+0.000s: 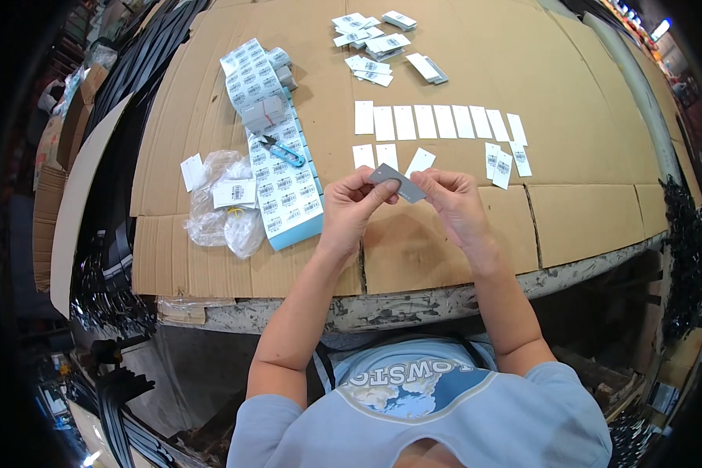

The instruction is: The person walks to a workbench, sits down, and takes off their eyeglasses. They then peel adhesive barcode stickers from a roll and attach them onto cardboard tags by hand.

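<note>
Between my two hands is a grey hang tag (395, 184), tilted above the cardboard-covered table. My left hand (353, 204) pinches its left end, thumb across the face. The fingers of my right hand (454, 201) close on its right end. Just beyond the hands lie a few blank white tags (421, 161). Behind them runs a row of several more white tags (424, 122). To the right are three tags with barcode labels (501, 168). A long strip of barcode stickers (287, 189) stretches out on the left, with blue thread snips (284, 151) lying on it.
Left of the strip, a clear plastic bag (215, 225) lies under a barcoded tag stack (234, 193). A banded tag bundle (264, 114) rests on the sticker strip. Piles of labelled tags (373, 37) sit at the back. Black straps (144, 66) hang along the left side.
</note>
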Demonstrator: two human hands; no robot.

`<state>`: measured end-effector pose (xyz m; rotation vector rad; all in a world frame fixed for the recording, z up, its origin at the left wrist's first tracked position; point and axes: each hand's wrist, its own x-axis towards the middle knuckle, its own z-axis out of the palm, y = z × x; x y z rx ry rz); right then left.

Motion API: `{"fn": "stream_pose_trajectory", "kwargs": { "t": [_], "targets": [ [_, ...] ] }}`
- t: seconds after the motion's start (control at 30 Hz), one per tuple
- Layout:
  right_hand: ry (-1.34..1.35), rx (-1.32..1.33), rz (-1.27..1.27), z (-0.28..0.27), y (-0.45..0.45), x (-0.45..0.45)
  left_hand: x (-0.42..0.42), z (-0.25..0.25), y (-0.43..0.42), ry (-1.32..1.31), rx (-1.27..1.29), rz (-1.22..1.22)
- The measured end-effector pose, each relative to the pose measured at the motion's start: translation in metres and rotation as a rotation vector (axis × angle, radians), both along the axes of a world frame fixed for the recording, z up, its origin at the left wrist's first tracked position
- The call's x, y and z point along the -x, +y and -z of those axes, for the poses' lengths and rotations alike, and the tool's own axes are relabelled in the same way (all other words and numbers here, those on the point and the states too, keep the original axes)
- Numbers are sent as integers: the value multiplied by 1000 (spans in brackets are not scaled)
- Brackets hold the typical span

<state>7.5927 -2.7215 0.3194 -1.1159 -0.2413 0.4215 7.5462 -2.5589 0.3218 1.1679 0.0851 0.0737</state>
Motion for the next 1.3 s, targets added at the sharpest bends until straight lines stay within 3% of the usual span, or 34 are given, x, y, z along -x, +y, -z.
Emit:
{"fn": "stream_pose_trajectory", "kwargs": {
  "t": [0.17,0.23,0.43,0.73,1.07,1.13,1.3],
  "targets": [
    [-133,129,66,-11,5,5,0,1,1,-10,-35,-30],
    [-401,428,205,-16,6,9,0,1,1,24,-44,-26],
    [-599,457,331,-3,8,7,0,6,2,57,-15,-11],
    [-499,372,158,-2,13,11,0,-2,2,141,159,-44],
    [-365,288,34,-5,16,16,-2,5,3,127,180,-3],
    [-695,473,89,-4,17,13,0,6,4,170,203,-33],
    [-844,597,133,-2,16,10,0,9,3,157,231,-46]
  ]
}}
